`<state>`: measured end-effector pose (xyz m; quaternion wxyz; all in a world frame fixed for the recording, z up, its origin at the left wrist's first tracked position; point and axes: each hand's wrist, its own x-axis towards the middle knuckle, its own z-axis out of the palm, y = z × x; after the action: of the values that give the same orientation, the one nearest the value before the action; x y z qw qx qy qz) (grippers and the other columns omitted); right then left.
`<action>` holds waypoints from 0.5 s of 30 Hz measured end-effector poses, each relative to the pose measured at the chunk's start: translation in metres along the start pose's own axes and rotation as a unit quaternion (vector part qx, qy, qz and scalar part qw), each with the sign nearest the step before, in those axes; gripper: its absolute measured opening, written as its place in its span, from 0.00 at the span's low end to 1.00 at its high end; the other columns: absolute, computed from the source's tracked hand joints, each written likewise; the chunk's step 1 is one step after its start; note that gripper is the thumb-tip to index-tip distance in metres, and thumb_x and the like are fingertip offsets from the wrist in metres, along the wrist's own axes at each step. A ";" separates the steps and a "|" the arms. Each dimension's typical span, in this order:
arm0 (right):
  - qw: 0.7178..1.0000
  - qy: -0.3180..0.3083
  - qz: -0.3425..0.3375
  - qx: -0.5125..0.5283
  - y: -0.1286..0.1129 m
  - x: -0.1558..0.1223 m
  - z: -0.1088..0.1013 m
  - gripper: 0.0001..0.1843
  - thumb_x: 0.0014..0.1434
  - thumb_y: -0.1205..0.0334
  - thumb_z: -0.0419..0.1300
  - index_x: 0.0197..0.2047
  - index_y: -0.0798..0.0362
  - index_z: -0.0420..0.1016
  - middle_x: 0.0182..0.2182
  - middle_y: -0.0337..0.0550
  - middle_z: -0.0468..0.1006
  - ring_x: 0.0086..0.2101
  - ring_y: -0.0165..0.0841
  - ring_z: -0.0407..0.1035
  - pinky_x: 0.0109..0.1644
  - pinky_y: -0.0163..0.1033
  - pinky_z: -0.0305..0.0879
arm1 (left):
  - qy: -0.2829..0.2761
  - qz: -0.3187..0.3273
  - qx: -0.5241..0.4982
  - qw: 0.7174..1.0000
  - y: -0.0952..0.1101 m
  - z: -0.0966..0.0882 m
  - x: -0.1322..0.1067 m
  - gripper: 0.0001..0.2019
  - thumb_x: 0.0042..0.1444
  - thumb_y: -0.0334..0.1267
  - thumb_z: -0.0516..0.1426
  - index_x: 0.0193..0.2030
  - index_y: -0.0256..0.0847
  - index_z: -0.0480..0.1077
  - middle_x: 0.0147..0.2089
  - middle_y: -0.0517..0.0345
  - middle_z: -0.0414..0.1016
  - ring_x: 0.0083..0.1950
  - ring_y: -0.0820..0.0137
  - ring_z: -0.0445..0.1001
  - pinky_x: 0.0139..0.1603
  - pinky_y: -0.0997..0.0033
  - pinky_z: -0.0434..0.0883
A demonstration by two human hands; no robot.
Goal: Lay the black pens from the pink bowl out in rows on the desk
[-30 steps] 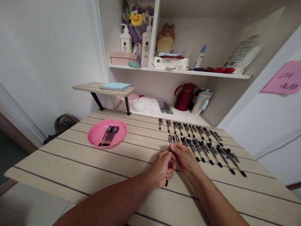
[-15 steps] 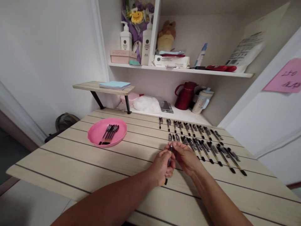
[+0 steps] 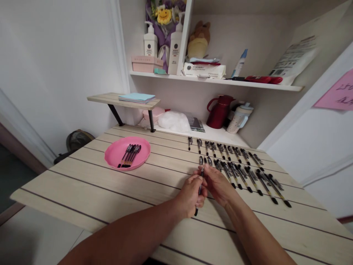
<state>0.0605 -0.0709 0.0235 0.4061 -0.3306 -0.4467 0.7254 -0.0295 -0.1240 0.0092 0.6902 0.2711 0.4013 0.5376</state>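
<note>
My left hand (image 3: 190, 193) is closed round the barrel of a pen (image 3: 200, 185), whose dark end sticks out below the fist. At the upper end of this pen, the thumb and fingers of my right hand (image 3: 217, 182) are pinched together on the tip; what else they hold is hidden. Just beyond and to the right, black pens with separate caps lie in two rows, a far row (image 3: 221, 149) and a near row (image 3: 242, 177). My right hand covers part of the near row.
A pink plate (image 3: 110, 156) on the left holds several capped pens (image 3: 134, 151). The slatted wooden table (image 3: 91, 191) carries a small raised shelf (image 3: 103, 98) with blue paper (image 3: 137, 97). Behind stand a red jug (image 3: 219, 113) and a pale bottle (image 3: 239, 118).
Both hands keep nearly the same hold on the pen, with only a slight finger shift at its tip. The whole view has shifted a little.
</note>
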 end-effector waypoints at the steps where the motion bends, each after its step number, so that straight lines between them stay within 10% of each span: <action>1: 1.000 -0.001 0.003 -0.013 0.001 0.000 -0.001 0.17 0.45 0.49 0.64 0.27 0.55 0.70 0.14 0.34 0.68 0.12 0.24 0.56 0.11 0.30 0.54 | 0.000 0.000 0.001 1.000 0.000 0.000 0.000 0.11 0.50 0.48 0.50 0.31 0.41 0.59 0.17 0.68 0.59 0.11 0.85 0.44 0.15 0.80 0.40; 11: 0.992 0.056 -0.076 0.084 -0.008 0.010 -0.009 0.11 0.43 0.56 0.67 0.29 0.52 0.74 0.29 0.43 0.76 0.32 0.33 0.71 0.36 0.39 0.69 | -0.037 -0.026 0.009 0.999 -0.001 0.001 -0.002 0.10 0.50 0.46 0.50 0.30 0.41 0.60 0.17 0.68 0.59 0.11 0.84 0.43 0.15 0.79 0.39; 15: 0.981 0.155 -0.119 -0.004 -0.013 0.020 -0.026 0.13 0.40 0.57 0.68 0.30 0.52 0.74 0.26 0.40 0.76 0.29 0.31 0.70 0.31 0.36 0.67 | -0.009 -0.010 -0.010 1.000 0.000 0.001 -0.003 0.10 0.49 0.45 0.50 0.30 0.41 0.60 0.18 0.68 0.60 0.12 0.84 0.45 0.15 0.80 0.40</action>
<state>0.0777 -0.0401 0.0228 0.5526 -0.3848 -0.4175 0.6101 -0.0296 -0.1267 0.0107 0.7016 0.2657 0.3923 0.5323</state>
